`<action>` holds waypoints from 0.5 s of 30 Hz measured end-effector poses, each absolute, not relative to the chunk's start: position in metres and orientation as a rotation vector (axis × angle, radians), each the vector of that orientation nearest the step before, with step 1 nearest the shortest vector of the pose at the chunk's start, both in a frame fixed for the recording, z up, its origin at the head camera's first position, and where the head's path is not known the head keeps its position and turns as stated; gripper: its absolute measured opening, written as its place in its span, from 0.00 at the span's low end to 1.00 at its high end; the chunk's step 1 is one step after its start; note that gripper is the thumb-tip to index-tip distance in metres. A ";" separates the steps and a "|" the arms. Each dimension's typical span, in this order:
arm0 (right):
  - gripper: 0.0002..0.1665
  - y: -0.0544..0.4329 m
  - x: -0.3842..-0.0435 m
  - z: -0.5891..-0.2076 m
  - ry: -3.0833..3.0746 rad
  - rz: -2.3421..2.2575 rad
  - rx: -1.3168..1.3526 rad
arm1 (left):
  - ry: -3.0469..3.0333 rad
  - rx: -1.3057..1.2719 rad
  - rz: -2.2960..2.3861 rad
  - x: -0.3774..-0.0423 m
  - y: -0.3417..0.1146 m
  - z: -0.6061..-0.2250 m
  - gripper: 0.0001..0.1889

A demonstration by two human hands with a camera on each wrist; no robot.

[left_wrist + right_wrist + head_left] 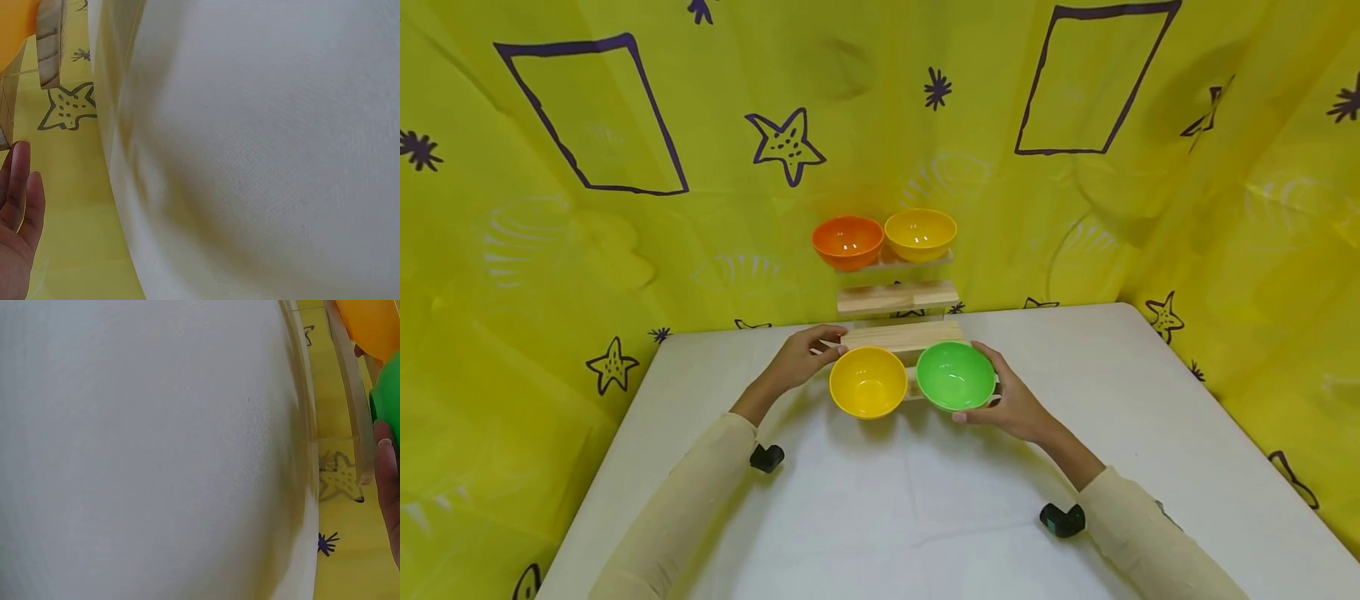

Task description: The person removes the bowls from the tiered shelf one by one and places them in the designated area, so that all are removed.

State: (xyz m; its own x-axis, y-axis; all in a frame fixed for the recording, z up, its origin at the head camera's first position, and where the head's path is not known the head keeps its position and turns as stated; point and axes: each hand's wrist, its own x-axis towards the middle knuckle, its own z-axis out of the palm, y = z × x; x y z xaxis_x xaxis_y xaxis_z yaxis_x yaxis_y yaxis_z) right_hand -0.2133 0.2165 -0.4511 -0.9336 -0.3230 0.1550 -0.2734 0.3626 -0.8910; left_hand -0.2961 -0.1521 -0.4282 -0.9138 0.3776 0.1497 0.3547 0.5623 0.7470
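In the head view, my right hand [1011, 404] grips a green bowl [955, 375] from its right side, thumb at the near rim and fingers at the far rim. The bowl is at the right of the lowest wooden step. A yellow bowl [868, 383] stands left of it. My left hand [797, 358] is beside that yellow bowl, fingertips at the left end of a wooden step [902, 336]. The left wrist view shows extended fingers [20, 169] by the wood. Part of the green bowl [389, 403] appears in the right wrist view.
An orange bowl [848, 242] and another yellow bowl [920, 233] sit side by side on the top step. A bare middle step [898, 297] lies below them. The stand is at the back of the white table [880, 517], before a yellow patterned curtain [865, 167].
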 end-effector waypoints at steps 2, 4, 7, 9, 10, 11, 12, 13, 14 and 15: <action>0.67 0.218 -0.212 -0.451 2.560 -1.653 -0.557 | 2.751 0.641 1.304 -0.296 -0.153 -0.428 0.22; 0.66 0.219 -0.211 -0.450 2.566 -1.647 -0.559 | 2.746 0.629 1.300 -0.296 -0.153 -0.428 0.22; 0.66 0.221 -0.210 -0.450 2.565 -1.641 -0.560 | 2.734 0.614 1.299 -0.296 -0.153 -0.427 0.22; 0.66 0.223 -0.210 -0.450 2.558 -1.641 -0.563 | 2.730 0.611 1.295 -0.296 -0.153 -0.427 0.22; 0.66 0.224 -0.209 -0.450 2.556 -1.640 -0.568 | 2.729 0.613 1.295 -0.296 -0.153 -0.427 0.22; 0.66 0.225 -0.209 -0.450 2.552 -1.639 -0.571 | 2.728 0.616 1.295 -0.296 -0.153 -0.427 0.22; 0.66 0.226 -0.208 -0.450 2.547 -1.641 -0.573 | 2.729 0.619 1.294 -0.296 -0.153 -0.427 0.22; 0.66 0.227 -0.208 -0.450 2.541 -1.642 -0.578 | 2.730 0.622 1.294 -0.297 -0.153 -0.427 0.22; 0.67 0.228 -0.207 -0.450 2.535 -1.642 -0.581 | 2.731 0.623 1.293 -0.297 -0.153 -0.427 0.22; 0.67 0.228 -0.206 -0.449 2.531 -1.642 -0.584 | 2.732 0.625 1.292 -0.297 -0.153 -0.428 0.22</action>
State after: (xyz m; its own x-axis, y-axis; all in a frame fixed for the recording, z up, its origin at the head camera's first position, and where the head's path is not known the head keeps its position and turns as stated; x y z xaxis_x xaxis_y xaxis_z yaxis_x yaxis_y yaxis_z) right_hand -0.2063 0.2285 -0.4492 -0.9255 -0.3495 0.1460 -0.2757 0.3575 -0.8923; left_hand -0.2973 -0.1531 -0.4277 -0.9165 0.3814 0.1207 0.3353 0.5676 0.7520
